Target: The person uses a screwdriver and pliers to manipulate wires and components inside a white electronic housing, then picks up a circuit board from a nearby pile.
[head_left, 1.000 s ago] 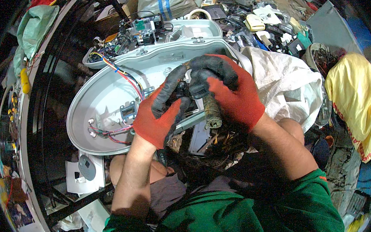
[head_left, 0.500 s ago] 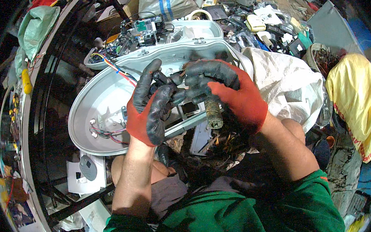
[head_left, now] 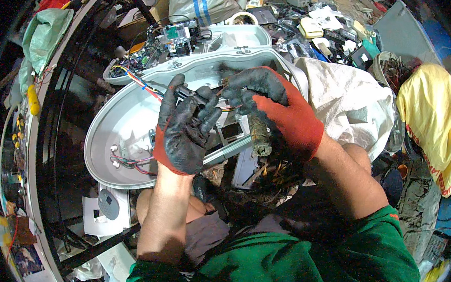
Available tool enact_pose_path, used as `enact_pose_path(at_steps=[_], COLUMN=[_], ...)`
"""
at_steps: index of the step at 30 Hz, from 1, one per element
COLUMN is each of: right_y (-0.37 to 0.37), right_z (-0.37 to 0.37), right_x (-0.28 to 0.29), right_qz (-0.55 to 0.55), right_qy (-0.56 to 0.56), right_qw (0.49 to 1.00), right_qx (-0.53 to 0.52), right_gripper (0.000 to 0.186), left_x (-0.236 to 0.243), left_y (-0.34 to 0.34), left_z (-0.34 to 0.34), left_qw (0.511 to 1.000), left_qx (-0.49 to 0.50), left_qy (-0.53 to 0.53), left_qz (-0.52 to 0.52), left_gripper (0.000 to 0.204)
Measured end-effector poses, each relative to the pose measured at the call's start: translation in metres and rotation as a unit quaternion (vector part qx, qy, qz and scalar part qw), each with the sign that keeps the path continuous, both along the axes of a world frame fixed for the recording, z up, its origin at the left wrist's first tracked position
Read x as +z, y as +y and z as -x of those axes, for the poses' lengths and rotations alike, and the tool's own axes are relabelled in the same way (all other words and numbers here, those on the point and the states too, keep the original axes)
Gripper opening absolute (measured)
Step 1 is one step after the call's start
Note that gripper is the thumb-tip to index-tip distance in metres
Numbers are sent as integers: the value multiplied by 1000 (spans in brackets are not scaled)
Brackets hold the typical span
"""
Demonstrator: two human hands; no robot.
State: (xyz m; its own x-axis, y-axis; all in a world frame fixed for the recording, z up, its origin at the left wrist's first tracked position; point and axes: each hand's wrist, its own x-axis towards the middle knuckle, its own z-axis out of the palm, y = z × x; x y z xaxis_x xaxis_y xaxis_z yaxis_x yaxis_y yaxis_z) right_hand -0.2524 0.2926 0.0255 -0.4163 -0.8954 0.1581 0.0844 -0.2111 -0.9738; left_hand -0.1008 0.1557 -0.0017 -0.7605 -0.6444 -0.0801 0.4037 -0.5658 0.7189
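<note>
Both hands wear black-and-orange coated gloves and are raised over a pale grey plastic housing (head_left: pixel 112 137). My left hand (head_left: pixel 186 130) is palm up with its fingers curled around a small dark piece (head_left: pixel 187 92), whose kind I cannot make out. My right hand (head_left: pixel 288 111) is closed on a worn, dirt-coated cylindrical handle (head_left: pixel 259 137), its end sticking out below the palm. The right fingertips come close to the left ones; the handle's other end is hidden. Coloured wires (head_left: pixel 140 83) run behind the left hand inside the housing.
A second grey housing part (head_left: pixel 252 36) with circuit boards (head_left: pixel 176 39) lies behind. Beyond it spreads a heap of electronic scrap (head_left: pixel 324 32). A white sack (head_left: pixel 345 105) and a yellow bag (head_left: pixel 433 125) are at right. A dark metal frame (head_left: pixel 67 128) stands at left.
My left hand has turned, showing more of its palm, and its fingers have loosened away from the right ones. The right fingers have curled in a little; the handle stays in that hand.
</note>
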Motion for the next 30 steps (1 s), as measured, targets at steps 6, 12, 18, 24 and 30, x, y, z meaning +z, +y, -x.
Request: enact_pose_path(at_steps=[6, 12, 18, 24, 30], right_y=[-2, -3, -10, -13, -13], right_z=[5, 7, 4, 8, 4], right_x=[2, -2, -7, -16, -9], right_qz=[-32, -38, -52, -5, -11], right_qy=[50, -18, -90, -50, 66], right_qw=[996, 998, 994, 997, 997], right_qx=[63, 56, 16, 50, 30], right_gripper=[25, 20, 21, 22, 23], left_x=[-5, -4, -6, -7, 2], left_y=[-5, -6, -2, 5, 16], left_z=[-2, -2, -2, 1, 8], left_qw=[997, 998, 994, 988, 987], left_qx=[-1, 21, 18, -21, -2], left_qy=[61, 42, 65, 109, 103], left_qz=[-56, -40, -80, -110, -121], left_gripper=[53, 47, 43, 42, 40])
